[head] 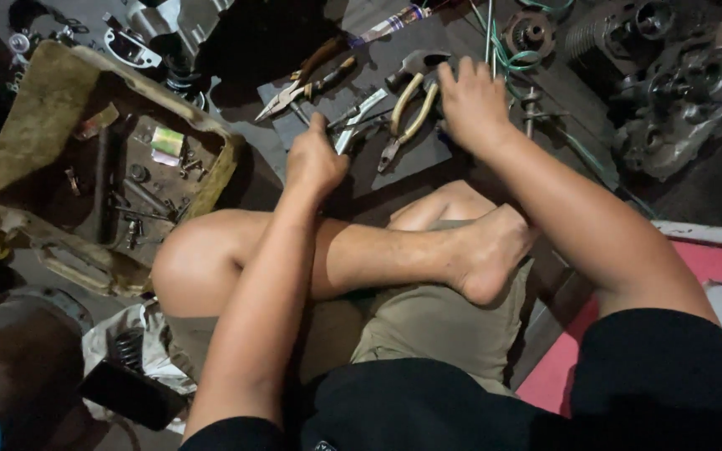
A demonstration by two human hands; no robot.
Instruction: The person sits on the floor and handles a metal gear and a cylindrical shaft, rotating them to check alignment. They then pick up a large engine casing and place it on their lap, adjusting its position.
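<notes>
I sit cross-legged on the floor with a dark mat in front of my knees. My left hand is closed around a small metal tool lying on the mat. My right hand rests fingers-down on the mat's far side, touching the yellow-handled pliers and a hammer head; I cannot see whether it grips either. Long-nose pliers with brown handles lie just left of both hands.
A worn yellowish tray with bolts and small parts sits at left. Engine parts lie at right, green wire beside them. A rag with a spring lies by my left knee, a red mat at right.
</notes>
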